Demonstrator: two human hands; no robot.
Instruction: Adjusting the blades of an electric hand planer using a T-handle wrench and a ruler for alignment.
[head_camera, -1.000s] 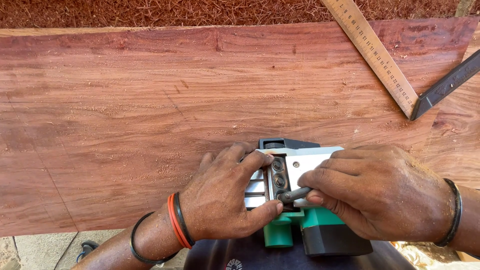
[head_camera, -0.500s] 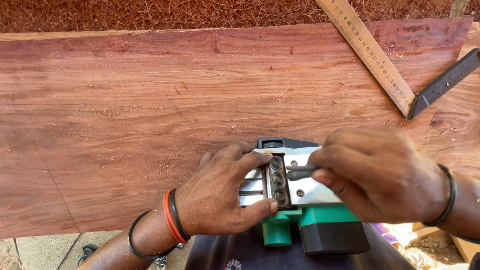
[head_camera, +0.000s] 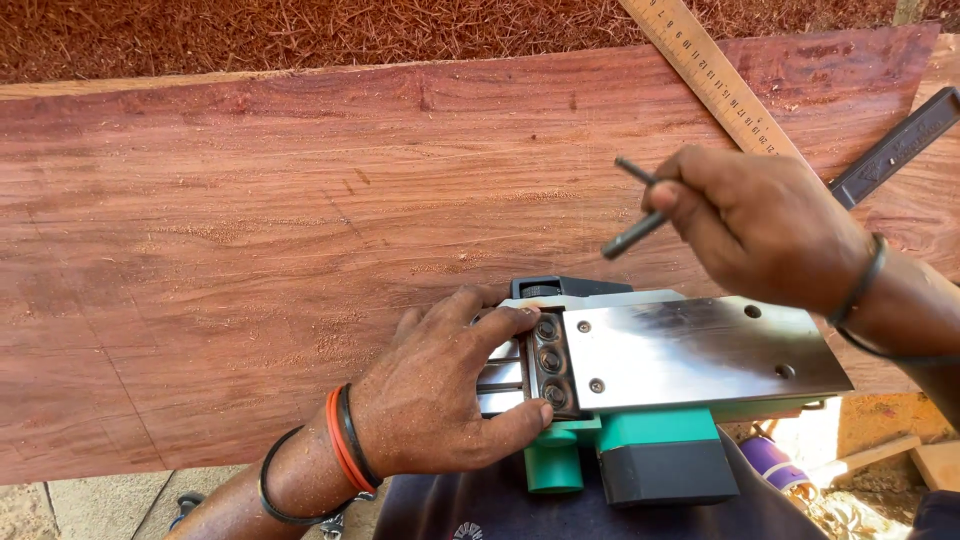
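The planer (head_camera: 640, 400) lies upside down at about 5 o'clock in the view, resting on the person's lap against the near edge of the plank (head_camera: 300, 230). It is turned over so that its bright metal sole (head_camera: 700, 350) and the dark blade drum (head_camera: 552, 362), with its row of bolts, face up within reach. Its green body hangs below at 6 o'clock.

The left hand (head_camera: 440, 400) lies over the front of the sole at 7 o'clock. Its fingers are spread, the fingertips touch the drum's edge and the thumb is hooked under the near side, which seems meant to keep the tool from rocking or the drum from turning.

The right hand (head_camera: 760, 225) hovers at 2 o'clock, clear of the planer. Its fingers are closed and pinch a thin dark key (head_camera: 632, 215), held slanted with the free end pointing down toward the drum.

Further out, a ruler (head_camera: 715, 80) lies slantwise at 1 o'clock, with a dark bar (head_camera: 900, 140) beside it. Sawdust speckles the plank.
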